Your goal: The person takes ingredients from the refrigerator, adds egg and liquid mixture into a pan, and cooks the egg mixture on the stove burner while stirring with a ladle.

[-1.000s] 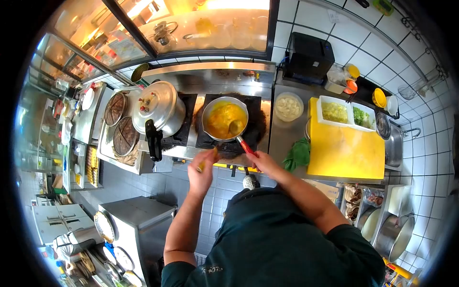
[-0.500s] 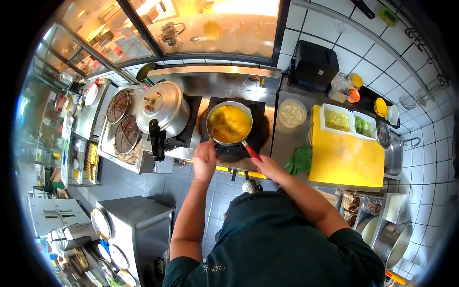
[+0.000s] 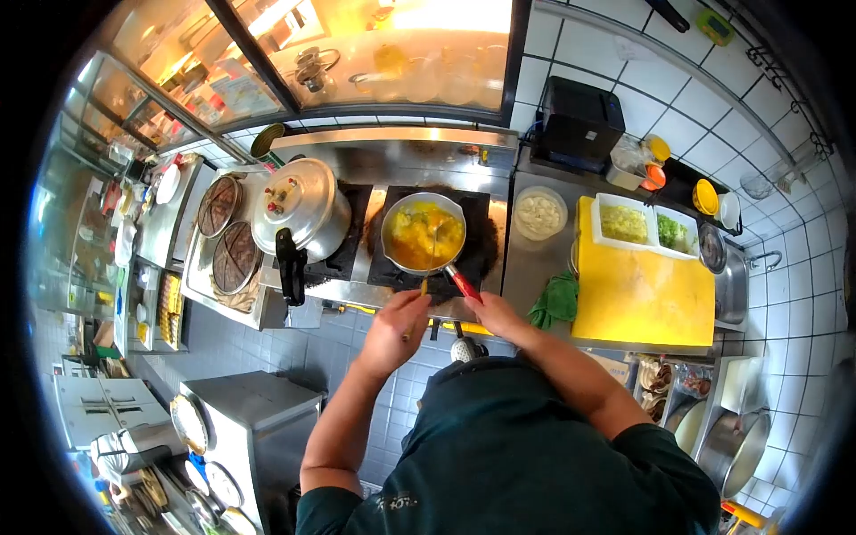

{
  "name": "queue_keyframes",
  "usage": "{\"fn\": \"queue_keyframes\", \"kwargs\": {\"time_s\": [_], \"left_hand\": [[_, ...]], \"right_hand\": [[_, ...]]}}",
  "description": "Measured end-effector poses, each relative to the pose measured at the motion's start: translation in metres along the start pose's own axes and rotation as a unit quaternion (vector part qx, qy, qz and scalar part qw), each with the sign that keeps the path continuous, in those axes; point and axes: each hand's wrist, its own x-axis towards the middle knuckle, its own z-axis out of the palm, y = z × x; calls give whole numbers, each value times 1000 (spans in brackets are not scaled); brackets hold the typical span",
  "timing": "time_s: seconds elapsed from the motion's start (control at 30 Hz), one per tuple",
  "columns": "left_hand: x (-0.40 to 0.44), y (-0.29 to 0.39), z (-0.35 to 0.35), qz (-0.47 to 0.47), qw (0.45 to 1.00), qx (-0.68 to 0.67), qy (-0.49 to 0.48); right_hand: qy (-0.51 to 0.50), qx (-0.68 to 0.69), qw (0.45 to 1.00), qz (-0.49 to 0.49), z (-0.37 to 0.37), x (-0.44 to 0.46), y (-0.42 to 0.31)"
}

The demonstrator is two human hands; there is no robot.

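Observation:
A round metal pan [image 3: 386, 248] sits on the burner in front of me, holding a yellow and orange egg-like mixture [image 3: 419, 226]. My right hand [image 3: 496, 316] is closed around the pan's red handle [image 3: 463, 282]. In my left hand [image 3: 393, 333] is a thin utensil [image 3: 424, 287] with a wood-coloured handle; its far end reaches into the mixture, so its tip is hard to make out. The left fingers are wrapped round it, just below the stove's front edge.
A large lidded pressure cooker [image 3: 303, 209] stands left of the pan. To the right are a bowl of pale food [image 3: 540, 213], a green cloth [image 3: 556, 301] and a yellow cutting board [image 3: 644, 299] bearing two white containers [image 3: 652, 232]. Beyond lies a sink [image 3: 732, 290].
My left hand has moved right and slightly down, carrying the utensil toward the pan handle's side. The mixture is spread differently, with more orange showing. My right hand keeps its grip.

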Motion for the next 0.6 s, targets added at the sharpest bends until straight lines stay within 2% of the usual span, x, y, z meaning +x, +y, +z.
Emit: {"fn": "queue_keyframes", "kwargs": {"time_s": [0.03, 0.07, 0.13, 0.17, 0.27, 0.3, 0.4, 0.47, 0.5, 0.6], "left_hand": [[-6, -5, 4, -11, 999, -26, 43], [-15, -17, 13, -109, 982, -126, 93], [-32, -42, 32, -299, 881, -316, 186], [-30, -43, 28, -345, 832, -371, 224], [-32, -58, 30, -356, 793, -389, 305], [-33, -63, 32, -353, 798, -374, 313], [-34, -82, 42, -298, 867, -266, 296], [-30, -92, 41, -197, 950, -69, 233], [-26, -94, 40, -142, 970, 32, 196], [-11, -83, 50, -14, 990, 106, 97]], "right_hand": [[-3, 1, 1000, 2, -1, -2, -2], [8, 5, 1000, -7, 0, -2, -2], [31, 11, 999, -24, 3, -4, 1], [44, 3, 999, -28, 4, -4, 3], [66, -18, 997, -34, 2, -4, 4], [62, -21, 997, -30, 0, -6, 1], [63, -39, 997, -34, -1, -5, 0], [65, -48, 996, -33, -1, -4, 0], [63, -49, 996, -28, -2, -5, -1], [55, -47, 997, -26, -3, -3, 1]]}}
